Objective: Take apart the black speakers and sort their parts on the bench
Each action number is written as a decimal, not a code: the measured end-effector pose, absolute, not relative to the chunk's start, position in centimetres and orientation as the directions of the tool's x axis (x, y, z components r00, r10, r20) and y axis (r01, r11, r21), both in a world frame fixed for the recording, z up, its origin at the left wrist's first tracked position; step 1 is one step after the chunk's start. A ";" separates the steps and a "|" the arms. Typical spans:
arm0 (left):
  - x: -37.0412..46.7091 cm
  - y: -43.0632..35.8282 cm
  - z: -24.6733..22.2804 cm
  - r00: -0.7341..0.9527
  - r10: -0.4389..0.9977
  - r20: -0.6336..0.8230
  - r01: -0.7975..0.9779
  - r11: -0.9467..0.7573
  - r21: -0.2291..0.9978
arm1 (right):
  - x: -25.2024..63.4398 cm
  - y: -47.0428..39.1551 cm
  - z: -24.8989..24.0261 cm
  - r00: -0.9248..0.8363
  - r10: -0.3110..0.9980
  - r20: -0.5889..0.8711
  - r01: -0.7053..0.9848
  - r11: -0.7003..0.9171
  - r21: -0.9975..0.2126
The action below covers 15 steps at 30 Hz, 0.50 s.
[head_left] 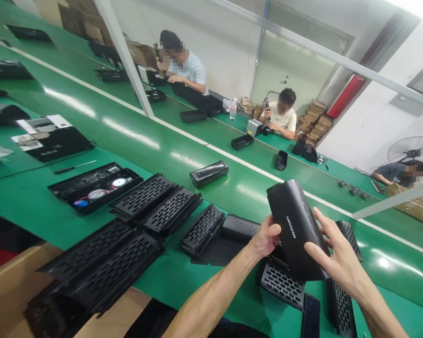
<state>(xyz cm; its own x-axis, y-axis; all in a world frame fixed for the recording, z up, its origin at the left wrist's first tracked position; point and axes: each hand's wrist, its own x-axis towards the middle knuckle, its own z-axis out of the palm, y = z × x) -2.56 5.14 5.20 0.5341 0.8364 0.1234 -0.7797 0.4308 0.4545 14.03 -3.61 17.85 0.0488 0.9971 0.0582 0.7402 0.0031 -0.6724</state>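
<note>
Between my two hands, raised over the green bench, is a black speaker housing (296, 234) with white "MERKURY" lettering on its face. My left hand (266, 238) grips its left side, the thumb bent along the edge. On the right side my right hand (333, 249) holds it, thumb on the face and fingers on the slotted side. Below it lies a perforated black grille panel (282, 285), partly covered. A black phone (310, 315) rests beside that panel. More slotted grilles (202, 228) lie to the left.
An opened housing with speaker drivers and wires (97, 188) sits at left, near a screwdriver (74, 167) and a printed box (52, 136). Stacked grilles (102, 263) overhang the near edge. Another housing (209, 173) lies on the conveyor (155, 155). Co-workers (192, 70) sit across the line.
</note>
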 end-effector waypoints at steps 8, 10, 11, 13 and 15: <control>-2.8 6.1 7.1 0.421 0.892 0.168 -0.818 0.292 0.496 | 9.9 -5.9 9.9 0.376 0.851 0.366 0.524 0.130 -0.842; -2.7 6.3 7.0 0.446 0.876 0.186 -0.796 0.293 0.530 | 9.7 -5.3 10.0 0.386 0.800 0.459 0.556 0.195 -0.808; -2.9 6.6 7.1 0.471 0.860 0.199 -0.776 0.296 0.556 | 9.9 -5.1 10.3 0.385 0.783 0.489 0.564 0.220 -0.796; -4.0 7.8 7.6 0.507 0.832 0.225 -0.728 0.273 0.629 | 10.9 -5.3 11.1 0.395 0.767 0.505 0.556 0.238 -0.796; -6.1 9.7 8.9 0.504 0.823 0.262 -0.660 0.171 0.732 | 12.1 -6.0 11.7 0.413 0.775 0.479 0.521 0.231 -0.822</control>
<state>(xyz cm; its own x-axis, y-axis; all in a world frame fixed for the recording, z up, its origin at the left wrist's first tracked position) -6.12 9.65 8.93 0.5043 0.8228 0.2620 -0.6595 0.1712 0.7319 12.09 -6.05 11.68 0.4130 0.7746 0.4790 0.5209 0.2306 -0.8219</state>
